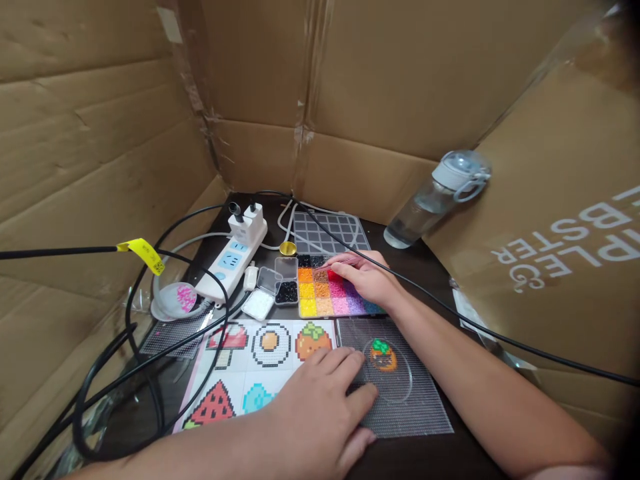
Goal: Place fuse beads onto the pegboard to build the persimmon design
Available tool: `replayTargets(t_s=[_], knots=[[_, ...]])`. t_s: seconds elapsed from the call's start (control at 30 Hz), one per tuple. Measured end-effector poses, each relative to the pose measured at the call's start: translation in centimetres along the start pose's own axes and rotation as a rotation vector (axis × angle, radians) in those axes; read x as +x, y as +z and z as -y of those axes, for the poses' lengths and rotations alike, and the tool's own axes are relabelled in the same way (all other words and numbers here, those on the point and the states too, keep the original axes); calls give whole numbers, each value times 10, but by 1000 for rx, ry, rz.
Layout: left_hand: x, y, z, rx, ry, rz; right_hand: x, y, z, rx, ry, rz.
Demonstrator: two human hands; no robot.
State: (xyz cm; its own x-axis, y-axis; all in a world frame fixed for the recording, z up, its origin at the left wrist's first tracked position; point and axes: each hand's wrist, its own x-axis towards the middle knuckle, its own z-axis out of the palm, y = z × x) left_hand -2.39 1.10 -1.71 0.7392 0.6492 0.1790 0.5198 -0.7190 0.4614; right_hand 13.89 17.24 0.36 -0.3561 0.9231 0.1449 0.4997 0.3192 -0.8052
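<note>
My right hand (pixel 367 273) pinches pink tweezers (pixel 337 262), their tips over the brown compartment of the bead box (pixel 324 305). My left hand (pixel 333 393) rests palm down with its fingers apart, across the pattern sheet (pixel 240 382) and the left edge of the clear pegboard (pixel 425 407). On the pegboard lies a small bead figure (pixel 383 357), with green beads on top and orange and brown ones below. The sheet shows pixel pictures, among them an orange fruit with green leaves (pixel 313 340) just beyond my left fingers.
A power strip (pixel 233 260) with plugs, looped black cables and small boxes of black beads (pixel 287 292) and white beads (pixel 259 304) are at the left. A dish of pink beads (pixel 173 301) sits farther left. A water bottle (pixel 430 200) leans at the back right. Cardboard walls surround the table.
</note>
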Motion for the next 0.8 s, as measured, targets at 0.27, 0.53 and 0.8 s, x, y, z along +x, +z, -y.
replayTargets(t_s=[0.27,0.53,0.8], knots=[[2,2,0,-24,2,3,1,5,-17,0,-26,79],[0,0,-1,-26,-13,16,1,9,-20,54,4,65],[0,1,-1,-34,-14,16,3,10,-18,72,11,110]])
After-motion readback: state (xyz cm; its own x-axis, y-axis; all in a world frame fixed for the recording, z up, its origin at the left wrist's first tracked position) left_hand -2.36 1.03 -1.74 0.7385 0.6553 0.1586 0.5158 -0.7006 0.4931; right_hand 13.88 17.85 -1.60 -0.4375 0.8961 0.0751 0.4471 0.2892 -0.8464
